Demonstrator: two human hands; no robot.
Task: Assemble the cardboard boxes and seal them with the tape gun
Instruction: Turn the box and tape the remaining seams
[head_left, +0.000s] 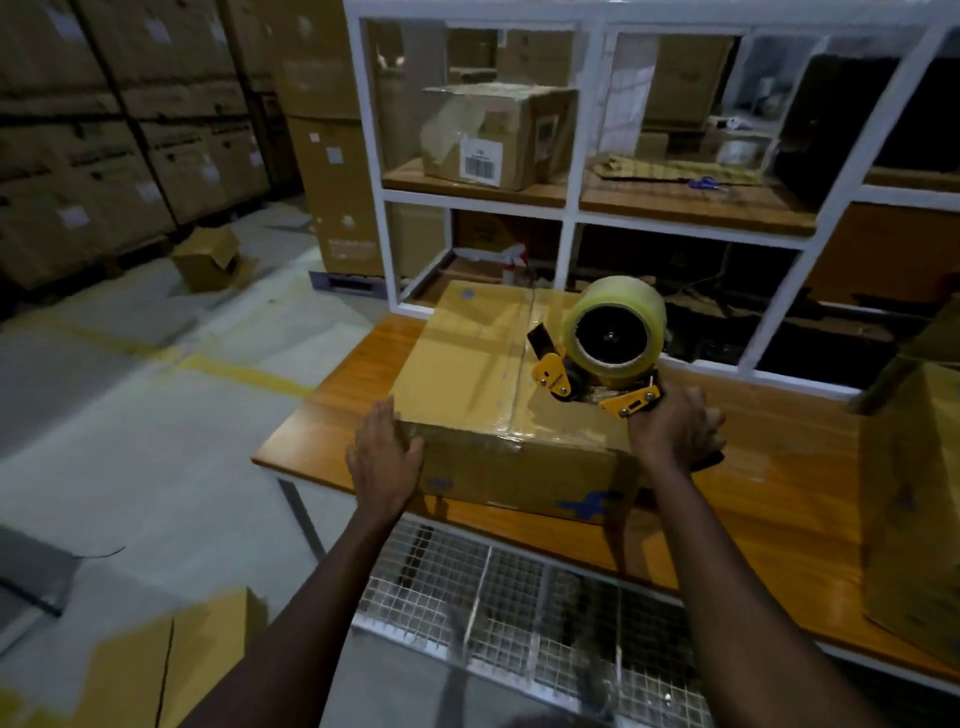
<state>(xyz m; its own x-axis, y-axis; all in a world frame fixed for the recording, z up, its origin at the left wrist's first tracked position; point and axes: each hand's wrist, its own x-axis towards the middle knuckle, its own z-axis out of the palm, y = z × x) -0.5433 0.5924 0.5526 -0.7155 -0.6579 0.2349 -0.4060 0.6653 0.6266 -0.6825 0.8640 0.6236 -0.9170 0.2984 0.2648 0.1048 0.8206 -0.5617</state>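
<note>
Most of tape gun (602, 358) handle unseen within right hand (672, 431).

My right hand (675, 431) hides the handle of the yellow-and-black tape gun (608, 353). A tan cardboard box (914, 493) at three o'clock and blurred flat cardboard (171, 670) at seven run off frame.

bare table (332, 415) left of closed box (467, 364), white shelf frame (569, 208) close behind, another box (914, 493) right

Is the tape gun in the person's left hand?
No, the right hand grips the tape gun, while the left hand rests on the cardboard box.
</note>
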